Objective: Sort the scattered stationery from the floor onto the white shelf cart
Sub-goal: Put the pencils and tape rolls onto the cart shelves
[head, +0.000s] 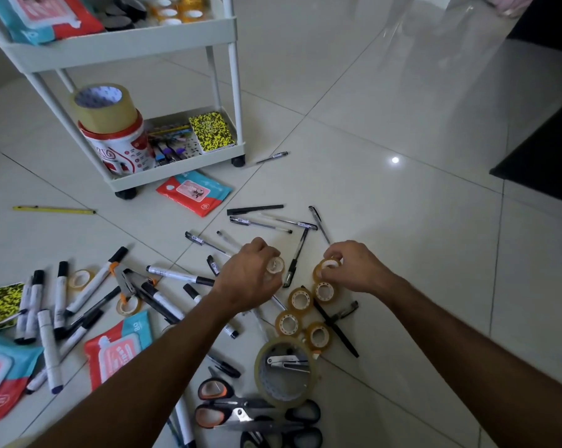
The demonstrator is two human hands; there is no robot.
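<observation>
While the white cart [189, 160] holds a can [118, 150], pens [169, 147] and a notebook [212, 131] on its bottom shelf, stationery litters the floor [402, 253]. Left hand [250, 279] pinches one small tape roll [275, 265]; right hand [357, 266] pinches another roll [327, 267].

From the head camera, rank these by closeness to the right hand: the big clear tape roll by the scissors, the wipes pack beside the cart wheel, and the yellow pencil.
From the right hand, nearest first:
1. Big clear tape roll, below it, toward the camera.
2. Wipes pack, up-left by the cart's wheel.
3. Yellow pencil, far left on the floor.
</observation>
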